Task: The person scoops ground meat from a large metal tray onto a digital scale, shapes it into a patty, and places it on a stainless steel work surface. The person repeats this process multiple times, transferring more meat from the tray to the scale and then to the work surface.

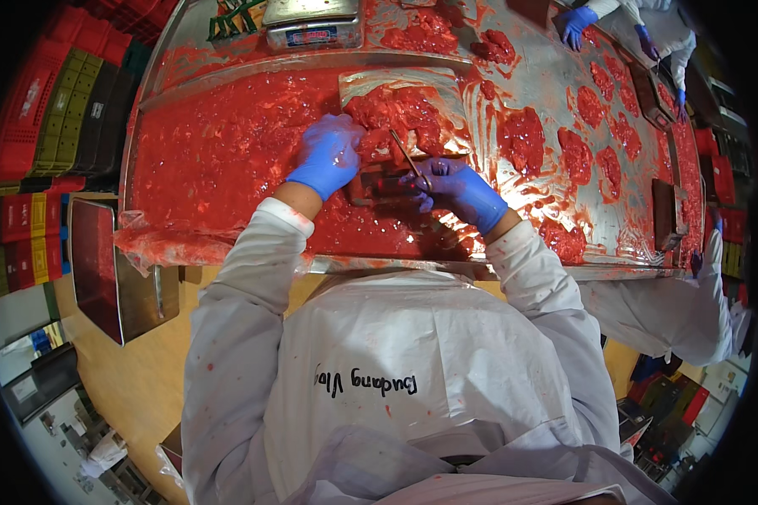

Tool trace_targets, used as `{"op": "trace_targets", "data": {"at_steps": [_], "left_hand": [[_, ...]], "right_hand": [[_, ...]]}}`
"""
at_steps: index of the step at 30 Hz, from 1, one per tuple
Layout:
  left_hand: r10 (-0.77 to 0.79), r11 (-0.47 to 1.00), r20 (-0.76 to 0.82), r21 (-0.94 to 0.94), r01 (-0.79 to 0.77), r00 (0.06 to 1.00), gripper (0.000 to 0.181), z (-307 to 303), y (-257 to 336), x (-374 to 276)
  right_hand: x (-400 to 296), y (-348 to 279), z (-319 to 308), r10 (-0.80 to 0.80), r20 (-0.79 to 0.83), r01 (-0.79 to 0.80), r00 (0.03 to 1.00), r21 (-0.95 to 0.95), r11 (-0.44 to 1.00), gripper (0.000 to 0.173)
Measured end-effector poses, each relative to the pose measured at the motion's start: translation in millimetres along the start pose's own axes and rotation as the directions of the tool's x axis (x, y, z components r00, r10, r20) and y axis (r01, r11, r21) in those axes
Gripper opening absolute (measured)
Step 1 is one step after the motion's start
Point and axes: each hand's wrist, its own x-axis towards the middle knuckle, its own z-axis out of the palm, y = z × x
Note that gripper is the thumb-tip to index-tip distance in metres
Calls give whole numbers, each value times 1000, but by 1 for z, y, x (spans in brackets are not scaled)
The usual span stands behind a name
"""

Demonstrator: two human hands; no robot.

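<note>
My left hand [330,151], in a blue glove, has its fingers closed at the left edge of a pile of wet red meat [404,113], which lies on a pale board [360,81]. A slim metal tool [408,155], perhaps scissors or tweezers, is in the fingers of my right hand [455,189], gloved in blue too. Its tip points up and left at the near part of the meat. Between my hands, below the board, sits a dark metal block or container [379,186] smeared red. Whether my left fingers pinch a piece of meat is hidden.
Red meat mass covers the left of the metal table [606,227]; separate meat pieces [522,140] lie at right. A scale [312,25] stands beyond a metal divider. Stacked crates [63,113] and a metal bin [126,271] are at left. Co-workers' gloved hands [576,26] are at upper right.
</note>
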Motion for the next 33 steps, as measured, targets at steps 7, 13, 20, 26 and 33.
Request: {"op": "trace_targets", "data": {"at_steps": [7,13,20,26,33], "left_hand": [[74,994,83,80,-81,994,22,-5,16,0],[54,990,-115,-124,-69,992,22,9,-18,-20],[184,977,6,-113,-182,983,36,14,-2,-28],[2,964,-139,-263,-39,990,37,21,-44,-51],[-483,875,264,123,467,835,46,-15,-90,-43]], "right_hand": [[34,-10,10,12,74,-19,997,99,995,28],[15,4,21,1,-5,-1,1000,86,996,29],[44,2,23,-109,-57,111,992,26,994,22],[23,-24,20,-54,-92,58,994,43,997,17],[-10,-32,-47,-40,-121,-14,992,-416,909,23]]}}
